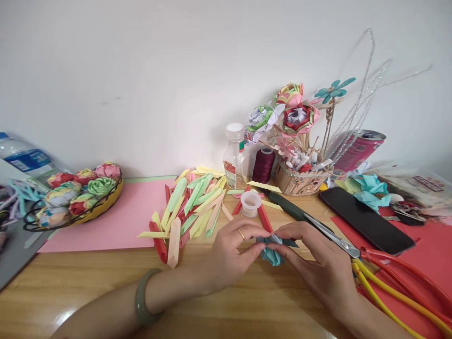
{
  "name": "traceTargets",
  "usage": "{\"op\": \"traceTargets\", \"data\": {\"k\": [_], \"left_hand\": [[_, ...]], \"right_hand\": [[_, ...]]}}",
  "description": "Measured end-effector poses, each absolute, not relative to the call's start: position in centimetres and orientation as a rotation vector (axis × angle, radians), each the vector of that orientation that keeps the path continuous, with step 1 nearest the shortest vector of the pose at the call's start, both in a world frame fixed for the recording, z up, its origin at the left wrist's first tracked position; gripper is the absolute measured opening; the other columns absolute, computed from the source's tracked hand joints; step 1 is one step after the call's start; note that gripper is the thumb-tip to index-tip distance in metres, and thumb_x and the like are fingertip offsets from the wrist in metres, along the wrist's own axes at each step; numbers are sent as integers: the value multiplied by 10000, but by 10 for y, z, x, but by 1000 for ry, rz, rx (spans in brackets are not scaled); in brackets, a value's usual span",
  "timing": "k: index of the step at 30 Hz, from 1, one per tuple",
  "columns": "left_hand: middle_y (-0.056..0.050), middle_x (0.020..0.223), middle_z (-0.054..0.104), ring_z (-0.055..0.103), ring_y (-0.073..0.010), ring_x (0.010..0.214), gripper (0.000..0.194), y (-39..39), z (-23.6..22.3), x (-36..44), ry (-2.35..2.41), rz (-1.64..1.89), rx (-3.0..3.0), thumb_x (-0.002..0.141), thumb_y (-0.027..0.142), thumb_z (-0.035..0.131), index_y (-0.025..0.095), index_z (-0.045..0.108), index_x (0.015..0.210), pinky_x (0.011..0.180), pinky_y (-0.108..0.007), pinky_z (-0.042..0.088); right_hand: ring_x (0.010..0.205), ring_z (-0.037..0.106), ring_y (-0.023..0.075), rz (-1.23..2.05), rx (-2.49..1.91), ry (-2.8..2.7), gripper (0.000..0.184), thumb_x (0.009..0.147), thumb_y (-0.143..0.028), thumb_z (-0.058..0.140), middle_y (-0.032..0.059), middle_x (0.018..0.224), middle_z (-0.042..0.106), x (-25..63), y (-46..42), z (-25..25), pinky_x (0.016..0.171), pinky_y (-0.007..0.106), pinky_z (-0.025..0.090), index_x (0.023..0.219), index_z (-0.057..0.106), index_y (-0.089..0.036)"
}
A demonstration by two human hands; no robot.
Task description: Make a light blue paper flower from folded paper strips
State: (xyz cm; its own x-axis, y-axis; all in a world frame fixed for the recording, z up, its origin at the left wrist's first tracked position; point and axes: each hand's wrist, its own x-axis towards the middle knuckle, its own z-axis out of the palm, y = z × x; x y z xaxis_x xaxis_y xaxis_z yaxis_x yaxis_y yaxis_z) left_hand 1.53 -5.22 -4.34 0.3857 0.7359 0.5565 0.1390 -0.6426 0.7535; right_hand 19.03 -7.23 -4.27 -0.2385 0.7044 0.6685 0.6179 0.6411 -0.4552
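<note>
Between my two hands is a folded blue paper piece (272, 255), held just above the wooden table. My left hand (235, 252) pinches its left side between thumb and fingers; a ring and a green bangle (141, 297) show on that arm. From the other side my right hand (314, 256) grips the same paper, thumb below and fingertips on top. The fingertips of both hands nearly meet over the folds, hiding part of them. Just beyond the paper stands a small white spool (250, 203), and a heap of folded paper strips (197, 202) lies to the left.
Scissors (348, 246) and a black phone (367, 219) lie at right beside red paper (427, 263). A basket of paper flowers (102, 187) rests on pink paper (116, 221). At the back are a clear bottle (235, 160), purple thread (263, 165) and a flower basket (300, 181).
</note>
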Motion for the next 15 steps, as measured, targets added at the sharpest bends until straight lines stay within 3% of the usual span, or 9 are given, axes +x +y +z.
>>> {"op": "traceTargets", "data": {"k": [15], "left_hand": [[-64,840,609,574,-150,812,100,-52,-40,15,780,1052,1846,744,115,567,138,574,841,756,-288,481]], "right_hand": [[681,613,154,144,-930,-1946,160,762,-158,636,6,730,628,191,-73,-42,618,280,508,855,524,-225]]}}
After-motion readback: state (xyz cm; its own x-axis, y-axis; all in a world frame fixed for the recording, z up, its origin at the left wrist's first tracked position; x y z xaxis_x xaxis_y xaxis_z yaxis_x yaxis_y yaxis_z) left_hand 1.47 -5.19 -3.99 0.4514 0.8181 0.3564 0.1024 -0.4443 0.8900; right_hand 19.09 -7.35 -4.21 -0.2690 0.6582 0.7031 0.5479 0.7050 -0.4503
